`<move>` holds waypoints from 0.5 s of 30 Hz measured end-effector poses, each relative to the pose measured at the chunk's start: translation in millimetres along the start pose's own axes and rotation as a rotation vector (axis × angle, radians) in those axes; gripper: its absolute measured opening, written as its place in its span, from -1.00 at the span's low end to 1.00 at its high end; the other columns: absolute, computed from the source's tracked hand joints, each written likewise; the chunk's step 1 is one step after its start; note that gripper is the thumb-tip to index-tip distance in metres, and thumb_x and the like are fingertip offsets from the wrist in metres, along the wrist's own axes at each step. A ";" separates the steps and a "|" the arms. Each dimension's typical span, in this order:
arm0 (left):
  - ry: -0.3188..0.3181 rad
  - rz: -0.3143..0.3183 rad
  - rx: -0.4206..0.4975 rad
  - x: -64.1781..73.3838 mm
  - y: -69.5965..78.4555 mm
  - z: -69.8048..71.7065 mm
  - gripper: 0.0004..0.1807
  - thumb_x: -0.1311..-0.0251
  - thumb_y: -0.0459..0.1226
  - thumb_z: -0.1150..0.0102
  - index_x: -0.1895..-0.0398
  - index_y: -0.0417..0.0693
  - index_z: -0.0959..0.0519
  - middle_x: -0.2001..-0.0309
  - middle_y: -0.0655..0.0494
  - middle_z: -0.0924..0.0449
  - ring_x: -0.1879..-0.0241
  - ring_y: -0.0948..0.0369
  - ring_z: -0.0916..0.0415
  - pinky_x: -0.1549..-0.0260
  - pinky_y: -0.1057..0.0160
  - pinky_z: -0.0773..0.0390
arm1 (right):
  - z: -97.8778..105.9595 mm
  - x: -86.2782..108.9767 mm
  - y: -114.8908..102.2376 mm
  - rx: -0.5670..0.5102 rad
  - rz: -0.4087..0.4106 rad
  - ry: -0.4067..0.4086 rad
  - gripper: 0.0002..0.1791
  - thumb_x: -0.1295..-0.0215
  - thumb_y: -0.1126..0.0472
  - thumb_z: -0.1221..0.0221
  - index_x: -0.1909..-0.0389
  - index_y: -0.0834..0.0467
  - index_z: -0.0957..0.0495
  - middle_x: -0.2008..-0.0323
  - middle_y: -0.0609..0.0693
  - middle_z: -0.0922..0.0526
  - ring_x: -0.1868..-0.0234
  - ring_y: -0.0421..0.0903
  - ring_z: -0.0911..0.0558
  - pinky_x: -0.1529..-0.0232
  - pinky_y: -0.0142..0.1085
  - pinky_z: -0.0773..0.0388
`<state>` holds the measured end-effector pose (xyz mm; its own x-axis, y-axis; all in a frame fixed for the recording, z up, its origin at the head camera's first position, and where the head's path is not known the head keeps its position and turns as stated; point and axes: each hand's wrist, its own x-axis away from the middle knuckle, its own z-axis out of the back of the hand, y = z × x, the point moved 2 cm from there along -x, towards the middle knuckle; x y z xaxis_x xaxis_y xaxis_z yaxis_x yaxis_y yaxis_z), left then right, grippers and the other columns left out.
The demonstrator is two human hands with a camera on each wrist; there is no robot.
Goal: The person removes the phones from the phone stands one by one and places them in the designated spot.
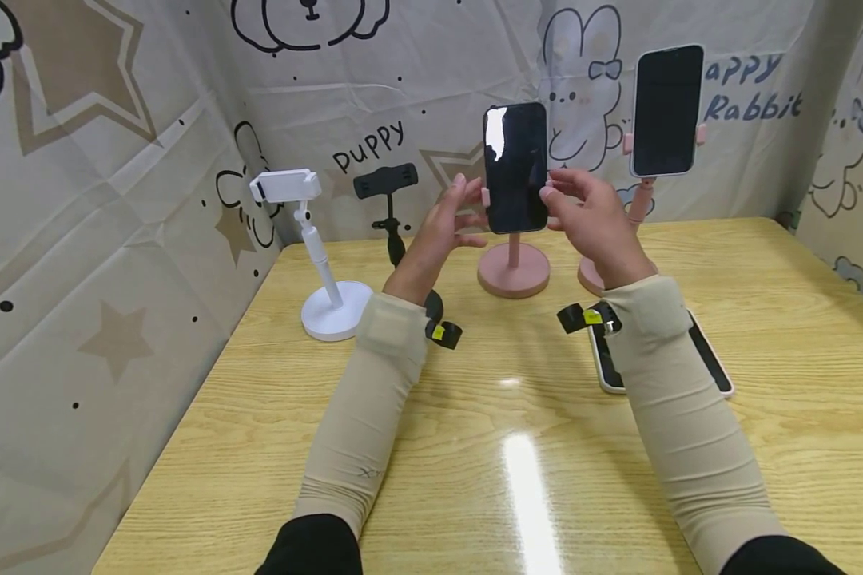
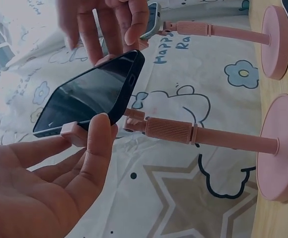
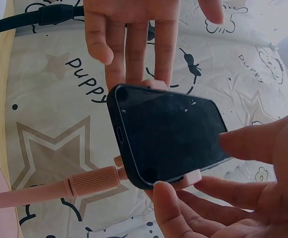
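A black phone (image 1: 516, 169) stands upright in the clamp of a pink stand (image 1: 514, 281), at the far middle of a wooden table (image 1: 467, 463). The left hand (image 1: 435, 235) is at its left edge, grip apart, fingers extended. The right hand (image 1: 600, 228) is at its right edge, thumb in front; whether its grip is together cannot be told. Farther right, another pink stand (image 1: 640, 200) carries a second phone (image 1: 667, 112). At left are a white stand (image 1: 336, 313) and a black stand (image 1: 386, 181).
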<state>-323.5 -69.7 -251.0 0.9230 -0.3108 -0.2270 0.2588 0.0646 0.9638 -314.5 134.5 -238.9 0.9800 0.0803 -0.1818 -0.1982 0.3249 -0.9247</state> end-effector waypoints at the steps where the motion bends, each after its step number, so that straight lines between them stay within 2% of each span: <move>1: -0.001 0.001 -0.008 -0.1 -0.1 0.2 -0.30 -0.44 0.19 0.46 -0.47 0.02 -0.16 -0.35 0.07 -0.27 -0.13 0.11 -0.43 0.01 0.12 -0.53 | 0.2 -0.3 0.6 0.007 0.000 -0.003 -0.41 -0.45 -0.03 -0.02 -0.43 0.02 -0.22 -0.34 0.05 -0.35 -0.16 0.01 -0.52 -0.17 -0.19 -0.47; 4: 0.011 0.012 -0.058 -0.5 -1.2 0.8 -0.35 -0.44 0.17 0.36 -0.45 0.08 -0.21 -0.29 0.08 -0.36 -0.09 0.12 -0.47 0.03 0.12 -0.54 | 1.0 -0.8 2.1 0.017 0.000 -0.008 -0.44 -0.43 0.06 -0.07 -0.42 -0.02 -0.26 -0.31 0.06 -0.40 -0.14 0.01 -0.54 -0.15 -0.18 -0.48; 8: 0.068 0.020 -0.171 0.2 -3.6 2.2 -0.47 -0.40 0.04 0.04 -0.39 0.16 -0.32 -0.23 0.15 -0.46 -0.05 0.23 -0.51 0.08 0.20 -0.58 | 1.7 -1.5 3.2 0.037 0.009 -0.007 -0.46 -0.40 0.12 -0.11 -0.38 -0.02 -0.32 -0.25 0.08 -0.46 -0.12 0.01 -0.55 -0.11 -0.19 -0.51; 10: 0.105 0.014 -0.221 1.0 -4.9 2.9 -0.50 -0.35 -0.03 -0.08 -0.34 0.15 -0.38 -0.19 0.15 -0.51 0.01 0.25 -0.54 0.13 0.25 -0.60 | 2.0 -1.6 3.0 0.050 0.015 -0.003 -0.48 -0.39 0.14 -0.14 -0.35 -0.01 -0.36 -0.22 0.09 -0.49 -0.08 0.01 -0.57 -0.09 -0.19 -0.52; 15: 0.175 -0.030 -0.295 1.1 -5.8 4.1 -0.60 -0.31 -0.16 -0.17 -0.19 0.01 -0.49 -0.05 0.06 -0.60 0.16 0.22 -0.61 0.26 0.29 -0.63 | 1.9 -0.5 1.2 0.090 0.025 -0.008 -0.53 -0.36 0.15 -0.17 -0.29 -0.02 -0.44 -0.16 0.08 -0.53 -0.01 0.01 -0.61 -0.09 -0.20 -0.53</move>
<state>-325.1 -74.3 -256.3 0.9418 -0.1513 -0.3001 0.3346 0.3376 0.8798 -315.2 136.6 -239.4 0.9746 0.0970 -0.2018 -0.2239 0.4064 -0.8859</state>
